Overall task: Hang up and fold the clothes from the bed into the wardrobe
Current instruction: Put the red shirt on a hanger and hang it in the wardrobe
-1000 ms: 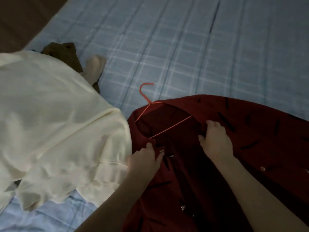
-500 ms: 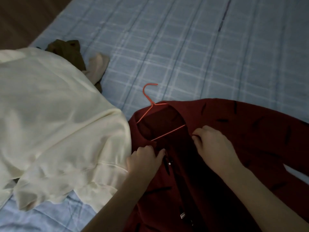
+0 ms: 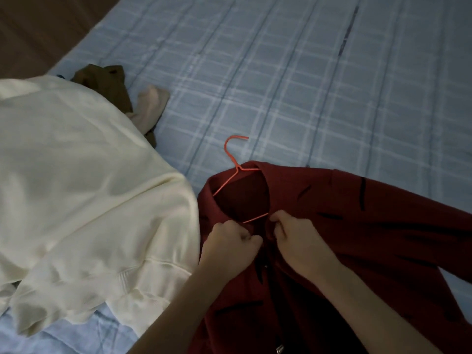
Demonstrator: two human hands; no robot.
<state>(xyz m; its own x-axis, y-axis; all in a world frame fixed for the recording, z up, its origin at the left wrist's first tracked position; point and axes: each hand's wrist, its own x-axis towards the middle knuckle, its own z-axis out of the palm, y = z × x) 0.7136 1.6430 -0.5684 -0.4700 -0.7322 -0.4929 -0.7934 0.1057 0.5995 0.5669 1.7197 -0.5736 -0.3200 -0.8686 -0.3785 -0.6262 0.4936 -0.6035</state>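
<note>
A dark red shirt with black marks lies on the bed, front up. An orange wire hanger sits inside its neck, with the hook sticking out onto the sheet. My left hand pinches the left front edge of the shirt just below the collar. My right hand pinches the right front edge close beside it. The two hands almost meet at the top of the button placket.
A large cream sweater lies heaped to the left, touching the red shirt. Behind it lie a brown garment and a beige piece. The blue checked bedsheet stretches beyond. Dark floor shows at the top left.
Both hands have moved together toward the shirt's front opening below the collar and curled onto its two edges. The right side of the collar has been drawn in over the hanger.
</note>
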